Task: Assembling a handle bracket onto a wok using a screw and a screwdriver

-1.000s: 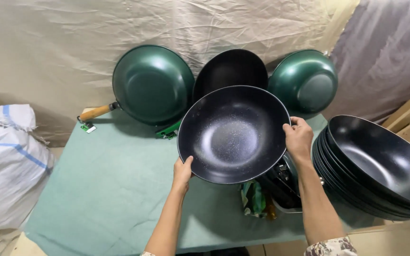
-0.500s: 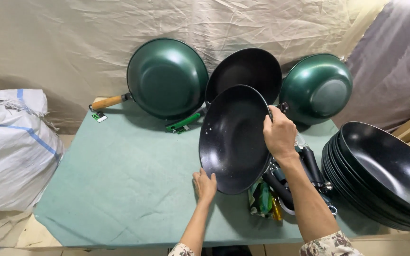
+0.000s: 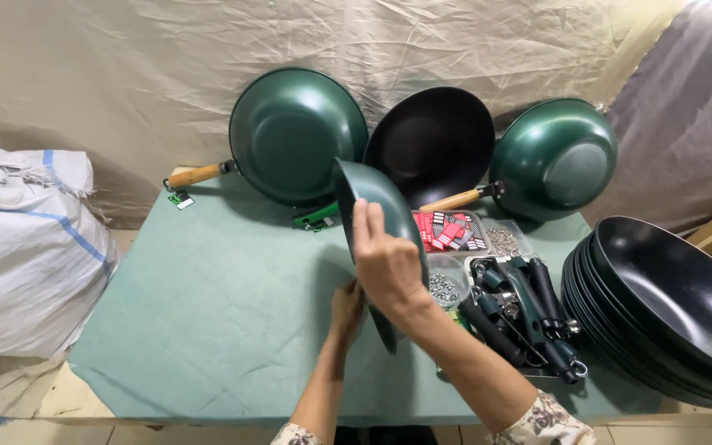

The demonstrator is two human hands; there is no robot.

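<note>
I hold a green handle-less wok pan (image 3: 378,202) edge-on over the green table (image 3: 208,305). The pan's green outer side faces right and its rim points toward me. My right hand (image 3: 385,262) grips the upper rim, fingers across the back. My left hand (image 3: 346,309) holds the lower rim from the left. Just right of the pan lie a bowl of small metal screws (image 3: 445,288) and a tray of dark green handles (image 3: 521,309).
Three finished woks lean against the beige cloth backdrop: green (image 3: 297,136), black (image 3: 432,147), green (image 3: 555,159). A stack of black pans (image 3: 669,305) sits at right. A tray of red-and-black tags (image 3: 451,231) and a white sack (image 3: 22,247) at left.
The pan has turned from showing its black inside toward me to standing edge-on with the green back showing. Both hands shifted along the rim as it turned.
</note>
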